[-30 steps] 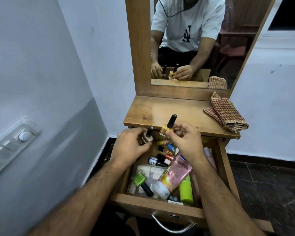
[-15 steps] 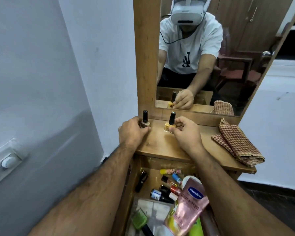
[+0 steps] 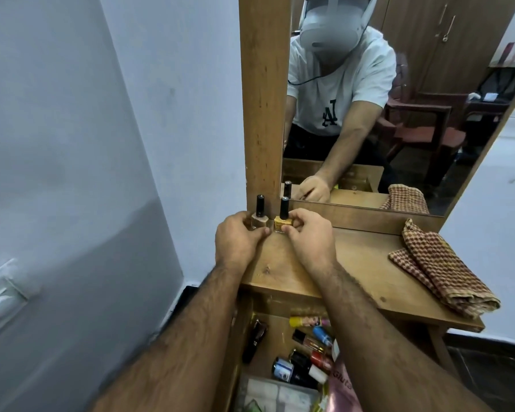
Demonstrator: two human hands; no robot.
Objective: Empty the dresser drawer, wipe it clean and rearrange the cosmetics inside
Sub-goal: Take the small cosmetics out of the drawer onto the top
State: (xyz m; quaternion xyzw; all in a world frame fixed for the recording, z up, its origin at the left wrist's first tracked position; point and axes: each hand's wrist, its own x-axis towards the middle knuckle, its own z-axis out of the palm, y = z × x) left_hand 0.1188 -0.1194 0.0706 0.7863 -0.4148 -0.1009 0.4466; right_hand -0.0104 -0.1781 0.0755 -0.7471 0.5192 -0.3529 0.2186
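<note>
Two nail polish bottles with black caps stand upright at the back left of the dresser top (image 3: 354,263), against the mirror frame. My left hand (image 3: 238,240) grips the beige bottle (image 3: 259,217). My right hand (image 3: 308,237) pinches the yellow bottle (image 3: 283,221) just right of it. Below, the open drawer (image 3: 235,346) holds several cosmetics: small bottles (image 3: 298,367), a yellow-capped tube (image 3: 306,321), a dark clip (image 3: 254,340) and a pink tube (image 3: 344,388) partly hidden by my right forearm.
A folded red-checked cloth (image 3: 440,269) lies on the right side of the dresser top. The mirror (image 3: 399,114) rises behind the top. A wall with a switch plate (image 3: 0,301) stands close on the left.
Both hands lifted the two bottles out of the drawer and set them on the dresser top, then slid them back against the mirror frame. The view tilted upward.
</note>
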